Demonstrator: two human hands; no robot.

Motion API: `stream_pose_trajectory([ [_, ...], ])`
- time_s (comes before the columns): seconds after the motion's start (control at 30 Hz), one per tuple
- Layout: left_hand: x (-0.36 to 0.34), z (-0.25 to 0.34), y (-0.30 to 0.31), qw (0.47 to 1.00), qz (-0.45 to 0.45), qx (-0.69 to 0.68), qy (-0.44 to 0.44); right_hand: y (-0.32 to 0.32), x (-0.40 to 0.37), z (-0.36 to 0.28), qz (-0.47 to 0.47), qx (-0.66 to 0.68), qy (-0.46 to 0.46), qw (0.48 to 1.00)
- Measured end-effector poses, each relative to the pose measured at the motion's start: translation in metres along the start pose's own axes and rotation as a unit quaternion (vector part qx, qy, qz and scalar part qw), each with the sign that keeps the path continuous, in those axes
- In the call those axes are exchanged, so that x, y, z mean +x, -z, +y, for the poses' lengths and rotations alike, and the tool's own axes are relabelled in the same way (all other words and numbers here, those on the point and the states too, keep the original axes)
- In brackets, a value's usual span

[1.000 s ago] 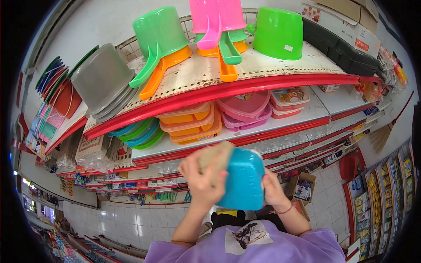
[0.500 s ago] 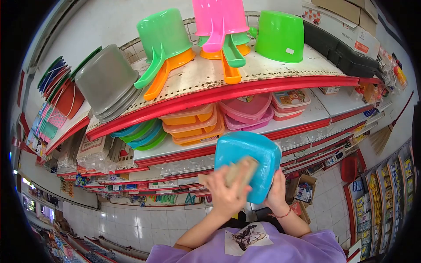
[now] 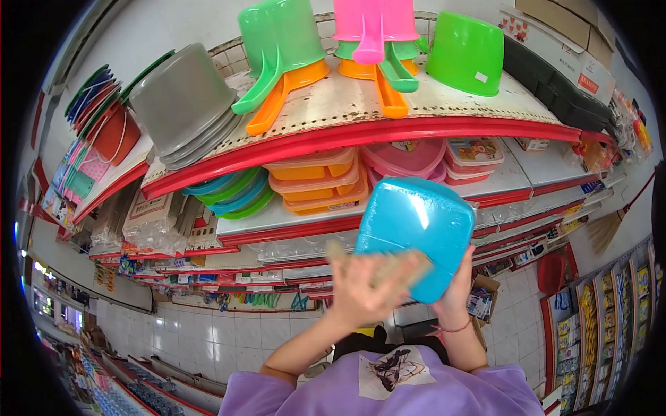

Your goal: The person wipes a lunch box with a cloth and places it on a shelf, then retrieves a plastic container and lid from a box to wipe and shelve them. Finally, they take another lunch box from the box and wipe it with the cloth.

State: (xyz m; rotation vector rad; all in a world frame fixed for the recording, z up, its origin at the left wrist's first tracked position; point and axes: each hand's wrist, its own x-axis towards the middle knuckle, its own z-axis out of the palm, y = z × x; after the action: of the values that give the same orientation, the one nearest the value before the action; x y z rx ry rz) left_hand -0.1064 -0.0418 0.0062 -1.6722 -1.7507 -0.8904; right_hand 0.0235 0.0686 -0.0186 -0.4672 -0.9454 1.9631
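Observation:
My right hand (image 3: pixel 455 286) grips the lower right edge of a blue plastic container (image 3: pixel 415 218), holding it tilted up in front of the shelf. Light glints off the container's smooth, shiny face. Against its lower left part is my left hand (image 3: pixel 364 288), closed round a beige cloth (image 3: pixel 409 269). That hand and the cloth are smeared by motion. Just behind the container sit stacked orange containers (image 3: pixel 320 182) with pale lids and pink heart-shaped containers (image 3: pixel 406 158).
The red-edged top shelf (image 3: pixel 374 132) carries green, orange and pink dippers (image 3: pixel 281 41), a grey stack of tubs (image 3: pixel 184 100) and a bright green tub (image 3: pixel 466 54). Green and blue round containers (image 3: pixel 236 197) stand lower left. A broom (image 3: pixel 607 225) leans at the right.
The blue container has moved slightly right and up in view, held by my right hand. My left hand has shifted with the cloth across its face. The camera view has turned slightly.

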Motion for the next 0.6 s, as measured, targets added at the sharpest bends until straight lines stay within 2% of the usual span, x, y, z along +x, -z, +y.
stream_pose_trajectory([
  [0.03, 0.003, -0.013, -0.001, 0.999, 0.008, 0.033, 0.025, 0.0, 0.002, -0.001, -0.009, 0.001, 0.005, 1.0],
  [0.13, 0.019, -0.018, -0.006, 0.981, 0.027, 0.026, 0.189, -0.011, -0.003, 0.007, 0.022, -0.021, 0.032, 0.999],
  [0.2, 0.017, 0.005, 0.0, 0.992, 0.002, 0.035, 0.122, -0.014, -0.003, 0.011, 0.022, -0.039, 0.054, 0.998],
  [0.27, 0.009, 0.038, 0.006, 0.998, -0.005, 0.022, 0.056, -0.005, -0.003, 0.01, -0.017, 0.132, -0.074, 0.988],
  [0.3, 0.004, 0.051, 0.007, 1.0, 0.0, 0.004, 0.023, -0.019, -0.006, -0.002, 0.0, 0.16, -0.121, 0.98],
  [0.37, -0.01, 0.055, 0.0, 0.994, 0.086, 0.051, -0.05, -0.047, -0.01, -0.024, 0.044, 0.221, -0.209, 0.952],
  [0.4, -0.015, 0.052, -0.006, 0.985, 0.129, 0.073, -0.089, -0.038, -0.007, -0.017, 0.045, 0.198, -0.207, 0.957],
  [0.5, -0.01, 0.034, -0.034, 0.919, 0.368, 0.09, -0.111, -0.017, -0.007, -0.009, 0.023, 0.166, -0.201, 0.965],
  [0.53, -0.02, 0.02, -0.014, 0.952, 0.251, 0.109, -0.135, -0.023, -0.009, -0.015, 0.029, 0.195, -0.194, 0.961],
  [0.57, -0.023, 0.011, -0.006, 0.96, 0.241, 0.073, -0.119, -0.026, -0.012, -0.018, 0.035, 0.225, -0.185, 0.956],
  [0.6, -0.025, 0.004, -0.001, 0.967, 0.228, 0.036, -0.105, -0.017, -0.011, -0.015, -0.032, 0.285, -0.19, 0.939],
])
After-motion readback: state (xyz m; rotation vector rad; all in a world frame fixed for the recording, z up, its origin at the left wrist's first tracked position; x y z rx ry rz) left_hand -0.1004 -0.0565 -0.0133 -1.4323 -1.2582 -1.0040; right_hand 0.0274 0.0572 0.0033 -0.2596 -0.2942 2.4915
